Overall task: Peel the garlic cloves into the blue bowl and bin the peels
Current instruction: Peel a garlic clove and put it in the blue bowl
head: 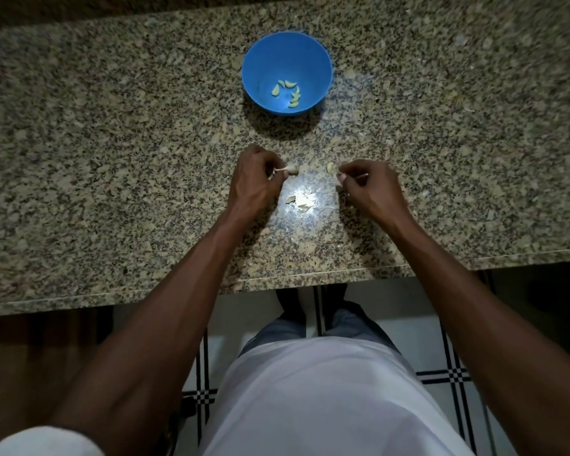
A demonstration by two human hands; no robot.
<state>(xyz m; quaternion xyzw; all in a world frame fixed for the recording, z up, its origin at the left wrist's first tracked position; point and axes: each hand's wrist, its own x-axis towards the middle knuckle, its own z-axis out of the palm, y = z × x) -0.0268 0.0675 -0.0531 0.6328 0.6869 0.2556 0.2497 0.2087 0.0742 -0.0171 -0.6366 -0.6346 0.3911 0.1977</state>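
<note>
A blue bowl point(260, 54) stands on the speckled granite counter and holds several peeled garlic cloves point(290, 92). Nearer me, my left hand point(252, 174) pinches an unpeeled garlic piece point(291, 168) by its stem end. My right hand point(367, 185) has its fingers curled and pinches a thin strip of peel; a pale garlic clove point(330, 167) sits at its fingertips. Loose garlic peels point(301, 205) lie on the counter between my two hands, in a bright patch of light.
The granite counter point(112, 159) stretches wide to both sides, its front edge point(310, 274) close to my body. Below the edge are tiled floor and my legs. No bin is in view.
</note>
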